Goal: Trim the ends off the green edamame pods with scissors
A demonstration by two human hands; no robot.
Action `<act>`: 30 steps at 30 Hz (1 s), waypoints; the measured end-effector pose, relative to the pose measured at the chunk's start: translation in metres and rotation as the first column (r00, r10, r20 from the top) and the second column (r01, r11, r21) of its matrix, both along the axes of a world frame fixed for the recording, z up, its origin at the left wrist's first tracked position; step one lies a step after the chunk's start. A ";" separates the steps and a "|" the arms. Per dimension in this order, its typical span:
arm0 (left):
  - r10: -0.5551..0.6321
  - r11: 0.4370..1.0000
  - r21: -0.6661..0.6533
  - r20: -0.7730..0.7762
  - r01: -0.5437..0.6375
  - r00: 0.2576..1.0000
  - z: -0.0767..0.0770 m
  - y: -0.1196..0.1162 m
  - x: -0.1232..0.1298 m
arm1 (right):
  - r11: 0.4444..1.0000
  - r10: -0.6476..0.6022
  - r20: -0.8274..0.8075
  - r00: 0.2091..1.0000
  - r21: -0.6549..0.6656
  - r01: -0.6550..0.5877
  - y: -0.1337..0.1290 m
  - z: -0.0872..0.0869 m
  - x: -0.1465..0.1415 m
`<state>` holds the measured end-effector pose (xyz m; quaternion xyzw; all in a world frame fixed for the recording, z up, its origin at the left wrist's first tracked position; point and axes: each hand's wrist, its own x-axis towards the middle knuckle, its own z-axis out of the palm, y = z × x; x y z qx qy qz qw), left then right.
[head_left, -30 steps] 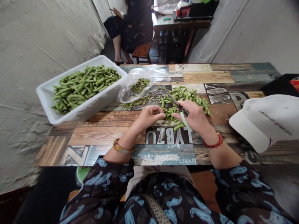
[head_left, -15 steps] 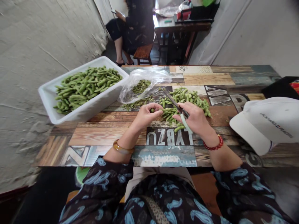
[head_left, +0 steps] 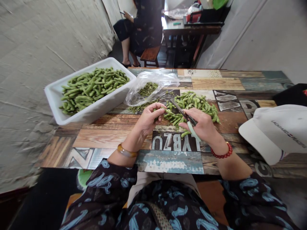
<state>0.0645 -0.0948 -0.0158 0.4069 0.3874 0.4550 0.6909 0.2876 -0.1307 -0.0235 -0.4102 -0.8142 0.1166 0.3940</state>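
My left hand [head_left: 153, 115] is closed in a pinch around an edamame pod, of which only a little green shows between the fingers. Across from it, my right hand [head_left: 202, 124] grips a pair of scissors [head_left: 178, 107] with pale green on the handle, the dark blades pointing up and left. A loose pile of edamame pods [head_left: 198, 103] lies on the table just beyond and between my hands. Clipped green bits [head_left: 141, 106] are scattered past my left hand, beside a clear plastic bag [head_left: 163, 80] that holds more trimmings.
A white tub [head_left: 96, 110] full of pods stands at the left by the wall. On the right lies a white cap [head_left: 275, 127] on the patterned table [head_left: 168, 161]. Beyond the table a person [head_left: 146, 28] sits on a wooden stool [head_left: 150, 54], near another table [head_left: 192, 29].
The whole view has shifted slightly. My left hand has turned and its fingers have drawn in around the pod, which shows less now. My right hand still holds the scissors.
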 end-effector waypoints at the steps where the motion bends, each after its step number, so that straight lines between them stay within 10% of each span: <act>1: 0.002 1.000 0.007 0.000 -0.002 1.000 0.000 0.000 0.000 | 0.999 0.035 -0.006 0.999 -0.014 -0.035 -0.001 0.001 0.000; 30: -0.095 0.983 0.143 -0.134 0.114 0.986 -0.002 -0.004 0.000 | 0.989 0.053 0.131 0.990 -0.146 -0.034 -0.002 0.001 0.001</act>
